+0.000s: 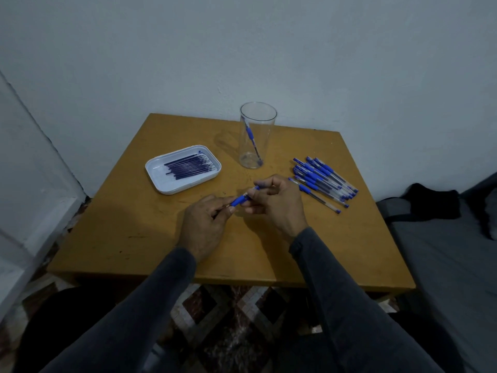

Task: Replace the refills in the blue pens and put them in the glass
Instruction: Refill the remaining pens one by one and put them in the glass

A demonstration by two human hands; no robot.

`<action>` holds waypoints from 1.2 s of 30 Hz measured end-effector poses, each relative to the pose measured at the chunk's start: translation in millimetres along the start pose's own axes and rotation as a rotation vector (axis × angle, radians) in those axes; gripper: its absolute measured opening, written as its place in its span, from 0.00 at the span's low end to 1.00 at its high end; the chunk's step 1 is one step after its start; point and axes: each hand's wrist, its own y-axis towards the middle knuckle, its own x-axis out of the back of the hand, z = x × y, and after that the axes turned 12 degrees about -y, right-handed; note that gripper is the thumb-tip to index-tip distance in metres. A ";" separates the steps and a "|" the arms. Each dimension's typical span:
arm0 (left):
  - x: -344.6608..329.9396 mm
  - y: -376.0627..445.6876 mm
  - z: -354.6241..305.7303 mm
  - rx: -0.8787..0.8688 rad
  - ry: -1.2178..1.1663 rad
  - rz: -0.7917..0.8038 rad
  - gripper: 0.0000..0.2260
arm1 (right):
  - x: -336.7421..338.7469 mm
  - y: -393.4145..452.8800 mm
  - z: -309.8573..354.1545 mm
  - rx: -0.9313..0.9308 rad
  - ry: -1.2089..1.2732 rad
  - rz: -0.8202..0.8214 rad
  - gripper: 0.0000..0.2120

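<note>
Pens were the business at this moment, and you had one in hand at the centre of the frame: your left hand [204, 222] pinched the blue grip end of the pen [240, 201] between thumb and fingers, while your right hand [274, 204] curled its fingers round the other end, the two hands almost touching above the table [129, 238]. By my reading you were unscrewing or rejoining the barrel, so the refill swap on this pen was under way rather than finished. The glass [256, 135] stood upright just above your hands, with one pen leaning inside it, so most of the job lay ahead. The pile [321, 181] of pens lay to the right of centre, close beside your right hand, and the tray [161, 184] of refills [189, 166] sat left of centre. The next move would call for a steady twist, then a straight pull or push along the barrel, without letting the small tip piece drop. Much was hard to make out: your fingers covered the joint of the pen, so I could not tell whether it was apart, nor whether a refill sat inside. The dim light blurred the refills into one dark bundle, and I could not count them.
</note>
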 end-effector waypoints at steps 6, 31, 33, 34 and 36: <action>1.9 0.1 -2.7 -0.011 0.010 0.029 0.13 | -2.7 0.3 -0.9 -0.018 0.014 0.022 0.08; -29.7 73.0 4.4 -0.141 0.442 0.397 0.20 | 38.0 72.0 101.5 0.591 -0.248 -0.663 0.15; -34.2 78.7 6.7 -0.153 0.476 0.401 0.22 | 36.9 81.9 108.3 0.612 -0.234 -0.674 0.15; -35.7 79.9 7.7 -0.144 0.489 0.406 0.23 | 35.9 86.3 110.8 0.628 -0.242 -0.680 0.15; -36.9 80.8 9.7 -0.112 0.506 0.424 0.26 | 32.9 95.9 111.9 0.681 -0.303 -0.695 0.14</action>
